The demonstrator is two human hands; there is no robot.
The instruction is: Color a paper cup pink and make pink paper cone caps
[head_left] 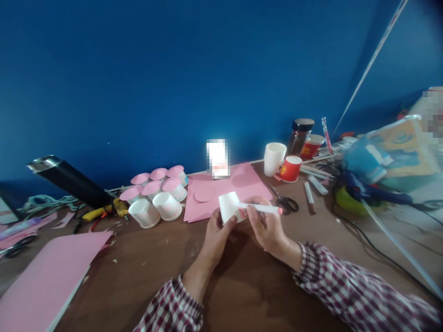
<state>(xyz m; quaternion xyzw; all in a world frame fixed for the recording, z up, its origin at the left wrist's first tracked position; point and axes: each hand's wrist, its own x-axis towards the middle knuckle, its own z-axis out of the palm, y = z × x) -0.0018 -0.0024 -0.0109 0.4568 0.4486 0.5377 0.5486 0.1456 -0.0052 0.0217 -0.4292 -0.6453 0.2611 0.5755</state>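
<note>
My left hand (218, 230) grips a small white paper cup (227, 205), tilted on its side above the table, with the thumb along its lower edge. Between the fingers of my right hand (268, 226) is a white marker pen (259, 208) with a pink end pointing right. Its other end reaches the cup's side, where a pink mark shows near my fingers; I cannot tell whether the tip touches. Just behind both hands lie pink paper sheets (226, 175) with a pink paper disc (204, 194) on top.
Left of the sheets stand several white cups (167, 206), most topped with pink discs. A black bottle (67, 182) leans near a yellow glue gun (104, 212). Scissors (288, 203), a red cup (290, 168), a white cup (274, 159) and a cable (370, 246) lie or stand to the right.
</note>
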